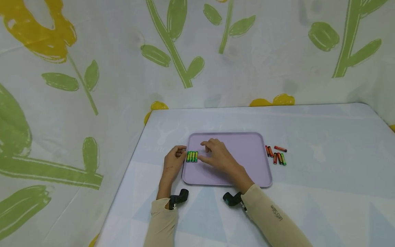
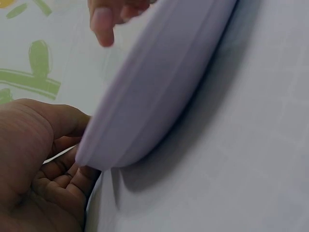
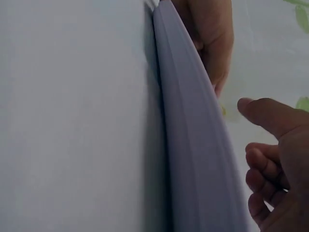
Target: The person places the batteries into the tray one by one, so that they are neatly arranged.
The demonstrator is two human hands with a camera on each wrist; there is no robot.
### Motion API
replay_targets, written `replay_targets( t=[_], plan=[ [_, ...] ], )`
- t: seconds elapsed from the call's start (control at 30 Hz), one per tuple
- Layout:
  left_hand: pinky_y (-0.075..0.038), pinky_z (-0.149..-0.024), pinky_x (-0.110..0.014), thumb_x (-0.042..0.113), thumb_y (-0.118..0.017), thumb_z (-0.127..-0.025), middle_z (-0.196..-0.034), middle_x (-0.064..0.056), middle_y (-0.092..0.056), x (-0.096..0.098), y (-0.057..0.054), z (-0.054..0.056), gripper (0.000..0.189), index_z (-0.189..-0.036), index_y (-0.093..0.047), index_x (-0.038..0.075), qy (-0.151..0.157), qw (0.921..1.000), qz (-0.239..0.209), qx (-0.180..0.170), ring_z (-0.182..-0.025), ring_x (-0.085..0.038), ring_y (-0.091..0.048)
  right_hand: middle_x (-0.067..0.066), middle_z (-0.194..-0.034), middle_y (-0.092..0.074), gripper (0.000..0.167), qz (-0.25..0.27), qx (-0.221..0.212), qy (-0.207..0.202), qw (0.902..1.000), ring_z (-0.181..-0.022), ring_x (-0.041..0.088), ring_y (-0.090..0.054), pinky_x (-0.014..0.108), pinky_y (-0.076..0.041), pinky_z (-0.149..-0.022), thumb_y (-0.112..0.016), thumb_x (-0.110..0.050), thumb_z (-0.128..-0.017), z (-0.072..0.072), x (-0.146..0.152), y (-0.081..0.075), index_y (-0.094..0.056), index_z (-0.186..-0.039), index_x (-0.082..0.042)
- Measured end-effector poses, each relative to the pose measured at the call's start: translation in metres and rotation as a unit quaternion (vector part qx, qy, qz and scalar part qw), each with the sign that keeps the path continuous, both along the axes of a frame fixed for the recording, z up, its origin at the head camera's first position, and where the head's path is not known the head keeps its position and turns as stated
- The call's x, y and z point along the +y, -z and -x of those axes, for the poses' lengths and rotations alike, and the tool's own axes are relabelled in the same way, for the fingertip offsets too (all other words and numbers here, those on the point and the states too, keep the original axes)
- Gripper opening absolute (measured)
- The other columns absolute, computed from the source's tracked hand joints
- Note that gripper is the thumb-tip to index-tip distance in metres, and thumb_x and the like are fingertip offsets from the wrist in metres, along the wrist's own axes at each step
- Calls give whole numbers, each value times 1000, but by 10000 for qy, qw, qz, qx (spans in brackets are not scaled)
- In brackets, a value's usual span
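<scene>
A row of several green-and-yellow batteries (image 1: 192,156) lies side by side at the left end of the lilac tray (image 1: 240,147). My left hand (image 1: 174,161) is at the tray's left edge; in the left wrist view, the thumb and curled fingers of this hand (image 2: 43,164) hold the rim from either side. Over the tray, just right of the row, hovers my right hand (image 1: 220,156), its thumb and index finger spread apart. Nothing shows between the fingers of the right hand (image 3: 280,159) in the right wrist view. The tray wall hides the batteries from both wrist cameras.
Right of the tray, several red batteries (image 1: 275,158) and a green battery (image 1: 283,159) lie loose on the pale patterned tabletop (image 1: 324,192). Black wrist cameras (image 1: 179,197) sit on both wrists near the tray's front edge. A flower-print cloth (image 1: 117,68) hangs behind the table.
</scene>
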State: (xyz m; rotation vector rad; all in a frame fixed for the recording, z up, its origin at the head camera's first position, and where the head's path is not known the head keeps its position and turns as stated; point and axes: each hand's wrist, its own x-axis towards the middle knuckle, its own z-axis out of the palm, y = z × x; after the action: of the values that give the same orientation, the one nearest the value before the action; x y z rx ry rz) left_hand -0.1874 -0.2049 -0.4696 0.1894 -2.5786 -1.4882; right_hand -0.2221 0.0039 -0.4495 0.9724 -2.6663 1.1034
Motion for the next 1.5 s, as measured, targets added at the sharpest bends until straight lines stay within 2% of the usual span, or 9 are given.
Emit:
replay_targets(
  t=[0.17,0.43,0.67,0.9,1.2,1.33,1.5],
  plan=[
    [-49,-78,-30,13,-64,-98,-105,-7,-65,-1,-1,0,26,-123,-67,6,-4,10000,0,-52,-91,-20,-58,1,-89,-55,43,-13,288,61,9996,-86,19,-48,41,-39,-84,-80,-26,-87,-6,19,-18,-68,-122,-3],
    [-48,-80,-30,15,-63,-99,-106,-6,-65,-8,2,0,26,-123,-67,8,-40,9999,57,-93,-94,-18,-57,-1,-91,-56,39,-162,245,255,9992,-88,21,-50,41,-40,-85,-79,-26,-87,-17,56,-30,-69,-120,-7],
    [-48,-82,-34,14,-62,-99,-107,-9,-66,-11,-2,-1,27,-124,-67,6,14,9999,140,15,-95,-21,-59,1,-91,-55,38,-183,207,547,9981,-90,25,-51,40,-42,-81,-79,-23,-87,-21,95,-26,-68,-119,-6],
    [-47,-82,-35,13,-61,-99,-107,-10,-65,-11,-3,-3,27,-124,-66,6,-51,9999,80,-80,-95,-22,-58,2,-89,-56,35,-218,247,700,9970,-89,24,-52,42,-40,-84,-80,-17,-86,-19,131,-18,-68,-116,-3],
    [-47,-82,-34,15,-61,-99,-106,-9,-65,-12,-2,-2,27,-124,-66,7,-26,10000,30,-55,-94,-21,-57,5,-83,-56,36,-185,733,821,9938,-79,22,-50,32,-42,-66,-83,-11,-82,-13,176,-13,-69,-113,0],
    [-47,-81,-33,15,-62,-99,-106,-9,-65,-12,0,0,26,-124,-67,7,-53,10000,56,-49,-94,-20,-57,4,-86,-56,39,-323,628,896,9935,-83,23,-52,38,-43,-72,-83,-14,-82,-12,192,-12,-69,-116,-1],
    [-46,-80,-32,15,-62,-99,-106,-8,-65,-12,0,1,26,-123,-67,8,-88,9999,46,-58,-93,-20,-57,4,-87,-56,42,-653,158,1062,9921,-86,24,-52,43,-43,-77,-82,-18,-84,-13,207,-9,-67,-119,0]
  ],
)
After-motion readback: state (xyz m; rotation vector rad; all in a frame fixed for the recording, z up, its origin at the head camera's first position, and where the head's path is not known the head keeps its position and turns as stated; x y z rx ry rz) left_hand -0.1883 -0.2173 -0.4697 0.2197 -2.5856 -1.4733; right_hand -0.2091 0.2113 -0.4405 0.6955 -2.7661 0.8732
